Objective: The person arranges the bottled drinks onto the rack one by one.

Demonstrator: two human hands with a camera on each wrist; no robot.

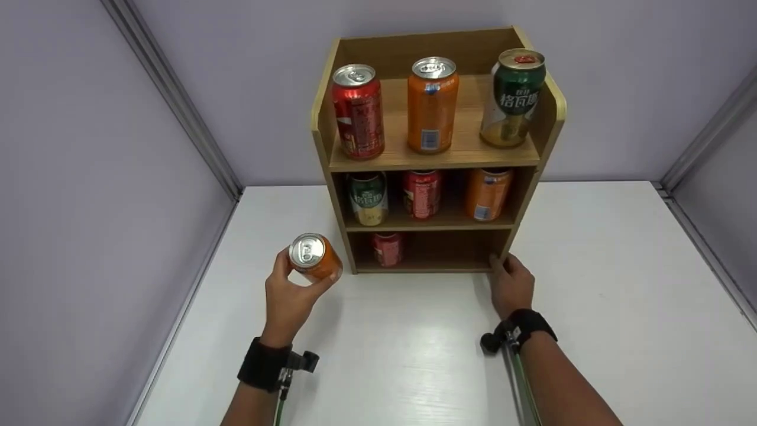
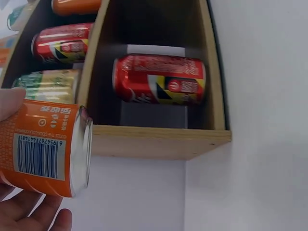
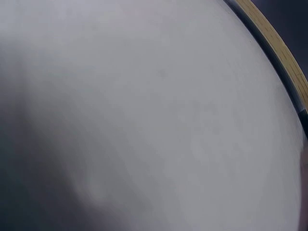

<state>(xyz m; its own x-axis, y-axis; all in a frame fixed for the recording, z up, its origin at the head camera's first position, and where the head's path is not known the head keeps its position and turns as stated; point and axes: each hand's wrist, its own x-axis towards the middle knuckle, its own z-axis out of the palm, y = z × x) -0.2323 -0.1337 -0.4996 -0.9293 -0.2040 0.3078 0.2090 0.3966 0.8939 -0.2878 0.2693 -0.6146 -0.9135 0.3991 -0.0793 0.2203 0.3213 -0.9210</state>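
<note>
My left hand (image 1: 290,302) grips an orange soda can (image 1: 323,264) round its side, thumb on one side and fingers on the other, silver top tilted toward the head camera. The can is held in front of and left of a three-tier wooden shelf (image 1: 434,160). In the left wrist view the orange can (image 2: 43,149) shows its barcode. At the shelf's lower right corner, my right hand (image 1: 513,287) holds the side panel, with the thumb at its front inner edge. On the bottom tier a red cola can (image 1: 388,249) stands at the left.
The top tier bears a red can (image 1: 358,112), an orange can (image 1: 433,106) and a green kvass can (image 1: 513,99). Below stand another green can (image 1: 369,199), a red can (image 1: 422,194) and an orange can (image 1: 488,195). The shelf stands on a white table (image 1: 414,355) near the back wall.
</note>
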